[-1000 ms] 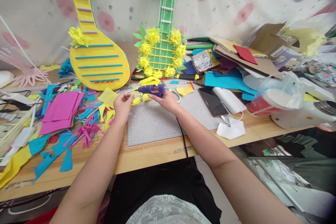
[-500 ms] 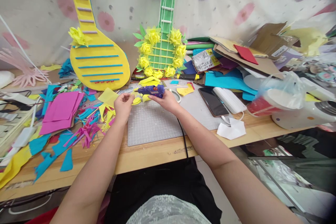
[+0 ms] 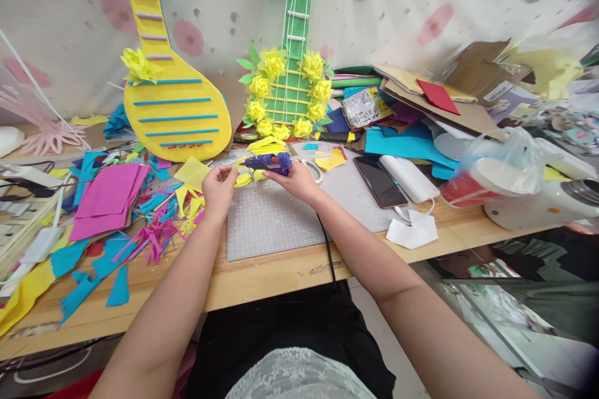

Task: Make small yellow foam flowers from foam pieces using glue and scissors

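My right hand (image 3: 299, 182) is closed around a purple hot glue gun (image 3: 269, 163), its nozzle pointing left. A black cord runs from it down over the table edge. My left hand (image 3: 219, 190) pinches a small yellow paper piece (image 3: 240, 163) right at the nozzle; most of that piece is hidden by the fingers. Both hands are above the far left part of a grey cutting mat (image 3: 276, 218). More yellow paper strips (image 3: 269, 145) lie just behind the glue gun. A roll of white tape (image 3: 312, 171) rests beside my right hand.
Behind stand a yellow paper guitar (image 3: 178, 109) and a green one (image 3: 291, 84) ringed with yellow flowers. Pink paper sheets (image 3: 107, 196) and scraps cover the left side. A phone (image 3: 379, 181), a white power bank (image 3: 409, 179) and a bagged cup (image 3: 491, 181) are at right.
Almost nothing differs. The glue gun has dipped very slightly and shifted a little left at the yellow paper piece; both hands keep their grip.
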A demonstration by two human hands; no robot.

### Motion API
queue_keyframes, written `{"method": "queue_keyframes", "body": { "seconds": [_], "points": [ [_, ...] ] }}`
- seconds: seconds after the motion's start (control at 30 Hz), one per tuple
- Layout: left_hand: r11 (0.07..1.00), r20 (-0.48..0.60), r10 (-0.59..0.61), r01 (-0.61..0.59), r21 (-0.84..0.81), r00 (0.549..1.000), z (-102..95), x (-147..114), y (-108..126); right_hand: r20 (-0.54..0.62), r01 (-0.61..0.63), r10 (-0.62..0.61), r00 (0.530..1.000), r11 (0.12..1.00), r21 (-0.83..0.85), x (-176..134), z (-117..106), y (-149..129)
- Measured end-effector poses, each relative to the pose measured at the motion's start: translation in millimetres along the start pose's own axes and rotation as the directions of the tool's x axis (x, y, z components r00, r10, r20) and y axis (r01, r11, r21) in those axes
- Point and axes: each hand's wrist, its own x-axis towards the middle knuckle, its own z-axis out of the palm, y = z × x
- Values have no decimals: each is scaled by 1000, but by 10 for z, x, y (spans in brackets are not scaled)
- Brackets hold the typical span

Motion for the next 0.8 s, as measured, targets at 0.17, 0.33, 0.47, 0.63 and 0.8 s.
{"method": "queue_keyframes", "body": {
  "seconds": [0.17, 0.33, 0.47, 0.63, 0.8],
  "points": [
    [1000, 9, 6, -6, -10, 1000, -2, 0, -3, -42, -39, 38, 998, 999, -10, 17, -13, 24],
    [998, 10, -7, 7, -62, 1000, 7, -12, 40, -83, -66, 68, 994, 998, 19, 28, -71, 76],
    [987, 23, -51, 54, -148, 998, -5, -5, 61, -150, -83, 100, 984, 990, 111, 35, -234, 213],
    [972, 113, -65, 89, -218, 991, -43, 25, 80, -266, -174, 218, 939, 968, 181, -11, -675, 433],
    [963, 174, -56, 99, -250, 983, -48, 77, 121, -363, -297, 341, 867, 939, 172, -132, -1042, 711]
  ]
}}
